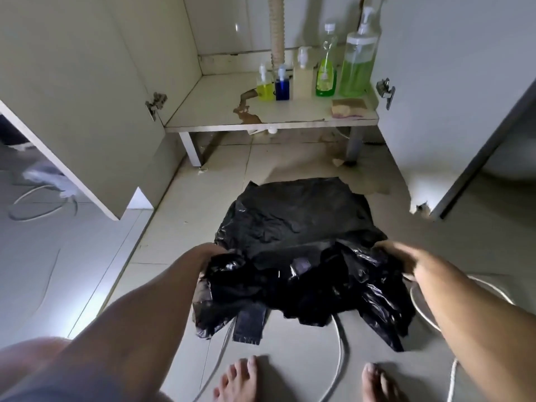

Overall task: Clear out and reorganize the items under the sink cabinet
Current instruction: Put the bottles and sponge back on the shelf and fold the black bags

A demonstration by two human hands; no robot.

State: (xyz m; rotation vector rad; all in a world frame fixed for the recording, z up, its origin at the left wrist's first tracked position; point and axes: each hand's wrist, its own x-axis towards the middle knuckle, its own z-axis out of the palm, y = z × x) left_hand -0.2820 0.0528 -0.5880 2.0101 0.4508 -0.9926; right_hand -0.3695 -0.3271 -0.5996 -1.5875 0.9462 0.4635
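A crumpled black plastic bag (295,239) lies spread on the tiled floor in front of the open sink cabinet. My left hand (213,252) is mostly hidden in the bag's left folds and seems to grip them. My right hand (403,258) grips the bag's right edge. On the cabinet shelf (214,111) stand a yellow pump bottle (265,85), a small blue bottle (282,86), a cream pump bottle (303,79), a green dish-soap bottle (327,74) and a large green pump bottle (358,63). A sponge (349,107) lies at the shelf's front right.
Both cabinet doors (72,91) hang open to the sides. A ribbed drain pipe (277,30) comes down at the back. A brown stain (246,110) marks the shelf. A white hose (340,352) loops on the floor by my bare feet (237,378).
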